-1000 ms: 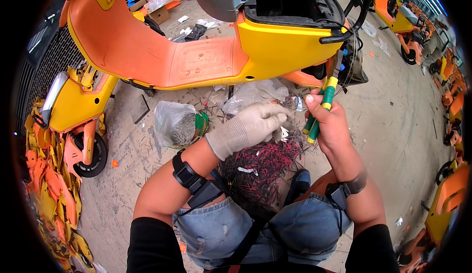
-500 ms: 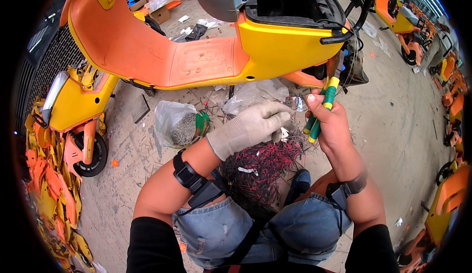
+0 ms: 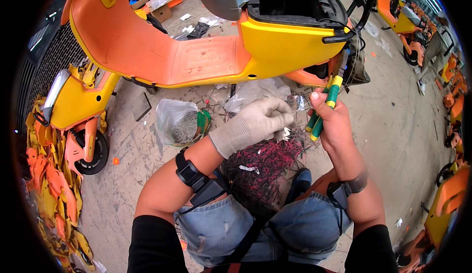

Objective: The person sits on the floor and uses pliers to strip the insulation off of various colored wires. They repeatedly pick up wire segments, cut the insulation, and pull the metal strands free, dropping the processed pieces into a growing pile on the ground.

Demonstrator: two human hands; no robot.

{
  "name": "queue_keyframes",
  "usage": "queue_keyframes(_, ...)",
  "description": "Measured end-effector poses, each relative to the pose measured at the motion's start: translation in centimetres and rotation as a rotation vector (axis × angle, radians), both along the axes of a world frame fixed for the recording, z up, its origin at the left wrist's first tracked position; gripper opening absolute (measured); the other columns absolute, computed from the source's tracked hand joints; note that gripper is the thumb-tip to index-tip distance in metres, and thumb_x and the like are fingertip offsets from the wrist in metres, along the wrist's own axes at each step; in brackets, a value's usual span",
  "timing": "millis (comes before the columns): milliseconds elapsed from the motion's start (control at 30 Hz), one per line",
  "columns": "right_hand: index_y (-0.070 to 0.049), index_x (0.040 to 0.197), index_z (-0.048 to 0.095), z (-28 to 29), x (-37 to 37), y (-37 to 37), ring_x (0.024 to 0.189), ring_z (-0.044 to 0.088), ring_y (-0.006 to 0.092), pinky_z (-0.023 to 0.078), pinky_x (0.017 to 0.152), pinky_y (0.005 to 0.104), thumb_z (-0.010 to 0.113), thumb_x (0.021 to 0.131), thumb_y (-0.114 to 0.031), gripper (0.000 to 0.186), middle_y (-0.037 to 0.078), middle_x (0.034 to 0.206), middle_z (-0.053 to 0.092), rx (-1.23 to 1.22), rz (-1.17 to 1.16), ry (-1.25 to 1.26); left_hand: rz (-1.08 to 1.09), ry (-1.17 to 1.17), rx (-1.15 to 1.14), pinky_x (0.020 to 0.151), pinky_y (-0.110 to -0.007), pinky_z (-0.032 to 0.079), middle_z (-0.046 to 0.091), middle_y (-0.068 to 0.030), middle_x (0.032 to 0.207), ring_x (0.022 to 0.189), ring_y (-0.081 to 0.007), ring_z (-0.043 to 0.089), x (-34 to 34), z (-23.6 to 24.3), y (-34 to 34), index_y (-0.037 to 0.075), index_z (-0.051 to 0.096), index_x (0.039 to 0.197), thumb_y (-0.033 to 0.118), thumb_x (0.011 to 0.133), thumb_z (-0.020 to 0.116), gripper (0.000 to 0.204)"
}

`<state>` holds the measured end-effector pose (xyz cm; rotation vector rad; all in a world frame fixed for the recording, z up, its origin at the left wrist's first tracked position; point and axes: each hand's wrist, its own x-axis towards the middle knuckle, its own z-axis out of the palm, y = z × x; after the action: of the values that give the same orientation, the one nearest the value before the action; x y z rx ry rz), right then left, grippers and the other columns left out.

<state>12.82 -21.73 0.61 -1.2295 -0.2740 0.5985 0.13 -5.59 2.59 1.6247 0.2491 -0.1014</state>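
My left hand, in a pale grey knit glove, is closed with its fingers curled. What they hold is hidden, though thin strands show by the fingertips. Bare and wrapped round green-and-yellow handles, my right hand grips a pair of pliers. Its metal jaws point up and away, beside thin loose cables at the scooter's end. Under my left hand lies a heap of red and black wire scraps. A yellow-and-orange scooter stands across in front of me, with an open black compartment on top.
A clear plastic bag with a tangle of silvery wire sits left of my glove. Another crumpled plastic bag lies under the scooter. Orange and yellow panels are piled at the left. More scooters stand along the right.
My gloved left fingers have curled in slightly more. My right hand keeps its grip on the pliers, which have barely moved. The whole view has shifted a little.
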Motion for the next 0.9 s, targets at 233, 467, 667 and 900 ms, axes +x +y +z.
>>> queue_keyframes(233, 0.002, 0.101, 0.065, -0.1, 0.3, 0.1, 0.08, 0.051, 0.0103, 0.043, 0.072, 0.0266, 0.077, 0.088, -0.018, 0.027, 0.002, 0.103, 0.055, -0.005, -0.005, -0.019, -0.056, -0.073, -0.03, 0.071, -0.026, 0.053, 0.069, -0.0084, 0.088, 0.076, -0.0126, 0.065, -0.3, -1.0, 0.1, -0.001, 0.064, 0.11, 0.012, 0.099, 0.057, 0.018)
queue_keyframes(467, 0.001, 0.111, 0.061, 0.6, -0.3, 0.1, 0.077, 0.051, 0.0085, 0.042, 0.071, 0.0243, 0.076, 0.089, -0.017, 0.033, 0.0, 0.087, 0.058, -0.007, -0.004, -0.017, -0.013, -0.039, -0.035, 0.068, -0.026, 0.053, 0.069, -0.0098, 0.089, 0.075, -0.0132, 0.066, -0.2, -0.4, 0.1, -0.001, 0.061, 0.1, 0.01, 0.095, 0.064, 0.013)
queue_keyframes(667, 0.001, 0.114, 0.057, 0.2, 0.1, -0.1, 0.074, 0.05, 0.0078, 0.042, 0.069, 0.0232, 0.074, 0.09, -0.016, 0.034, -0.002, 0.084, 0.057, 0.009, -0.001, 0.005, -0.035, 0.023, -0.058, 0.06, -0.023, 0.047, 0.069, -0.0076, 0.093, 0.07, -0.0093, 0.06, 0.1, 0.1, -0.4, 0.001, 0.062, 0.107, 0.021, 0.1, 0.058, 0.021)
queue_keyframes(900, -0.005, 0.108, 0.06, 1.2, -0.9, -0.2, 0.076, 0.054, 0.0115, 0.047, 0.071, 0.0276, 0.073, 0.091, -0.023, 0.027, -0.001, 0.086, 0.056, 0.023, 0.024, 0.03, -0.1, 0.009, 0.03, 0.069, -0.024, 0.052, 0.07, -0.008, 0.094, 0.077, -0.0115, 0.064, -0.2, -0.5, -0.2, -0.001, 0.064, 0.111, 0.017, 0.1, 0.057, 0.022)
